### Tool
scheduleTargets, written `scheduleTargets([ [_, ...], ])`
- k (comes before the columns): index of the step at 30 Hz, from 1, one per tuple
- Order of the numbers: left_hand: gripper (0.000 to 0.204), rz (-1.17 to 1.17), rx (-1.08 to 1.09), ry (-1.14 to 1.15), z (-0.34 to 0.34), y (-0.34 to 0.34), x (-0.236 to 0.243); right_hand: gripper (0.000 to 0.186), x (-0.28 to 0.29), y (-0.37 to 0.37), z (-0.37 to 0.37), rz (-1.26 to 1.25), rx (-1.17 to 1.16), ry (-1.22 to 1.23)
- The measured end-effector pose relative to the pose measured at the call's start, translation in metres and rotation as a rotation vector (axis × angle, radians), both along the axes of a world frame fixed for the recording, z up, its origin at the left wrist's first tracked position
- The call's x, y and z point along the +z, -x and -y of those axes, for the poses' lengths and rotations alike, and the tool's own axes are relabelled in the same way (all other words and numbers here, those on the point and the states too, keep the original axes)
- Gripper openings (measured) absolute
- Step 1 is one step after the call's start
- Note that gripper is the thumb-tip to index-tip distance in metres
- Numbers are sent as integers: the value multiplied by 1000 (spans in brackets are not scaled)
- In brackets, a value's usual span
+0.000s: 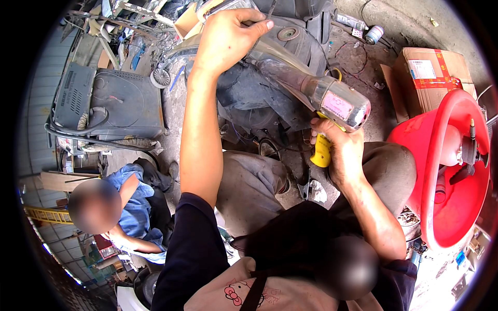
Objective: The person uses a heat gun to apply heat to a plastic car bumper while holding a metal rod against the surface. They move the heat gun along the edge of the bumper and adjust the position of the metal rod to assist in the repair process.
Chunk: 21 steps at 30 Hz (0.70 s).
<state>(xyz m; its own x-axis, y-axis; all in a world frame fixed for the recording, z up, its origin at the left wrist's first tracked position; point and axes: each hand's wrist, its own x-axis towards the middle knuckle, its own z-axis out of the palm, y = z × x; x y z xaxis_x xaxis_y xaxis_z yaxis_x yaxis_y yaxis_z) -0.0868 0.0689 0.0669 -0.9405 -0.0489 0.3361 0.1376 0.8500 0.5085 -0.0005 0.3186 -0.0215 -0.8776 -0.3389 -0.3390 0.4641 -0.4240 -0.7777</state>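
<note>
A heat gun point(340, 101) with a worn metal barrel and yellow handle is gripped in my right hand point(343, 147). Its nozzle end points up and left toward a large dark plastic part point(303, 52) with a round fitting on it. Over that part reaches my left hand point(231, 39), thumb and fingers pinched around a thin dark rod point(272, 8). The rod's lower end is hidden near my fingertips. I cannot tell whether the nozzle touches the part.
To the right stand a red tub point(441, 171) holding a tool and a taped cardboard box point(433, 78). A spray can point(374, 34) lies behind. A grey metal machine point(124, 101) with hoses is at left, near a seated person in blue point(140, 207). Scrap clutters the far left.
</note>
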Motion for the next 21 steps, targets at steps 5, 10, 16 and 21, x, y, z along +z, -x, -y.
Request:
scheduleTargets([
  [5, 29, 4, 2, 19, -1, -1, 2, 24, 0, 0, -1, -1, 5, -7],
  [10, 30, 10, 17, 51, -3, -4, 5, 23, -3, 0, -2, -9, 12, -24],
  [16, 29, -11, 11, 57, 0, -5, 5, 22, -2, 0, -2, -12, 5, -37],
  [21, 27, -24, -1, 70, -5, -7, 7, 21, -1, 0, -3, -13, 21, -51],
])
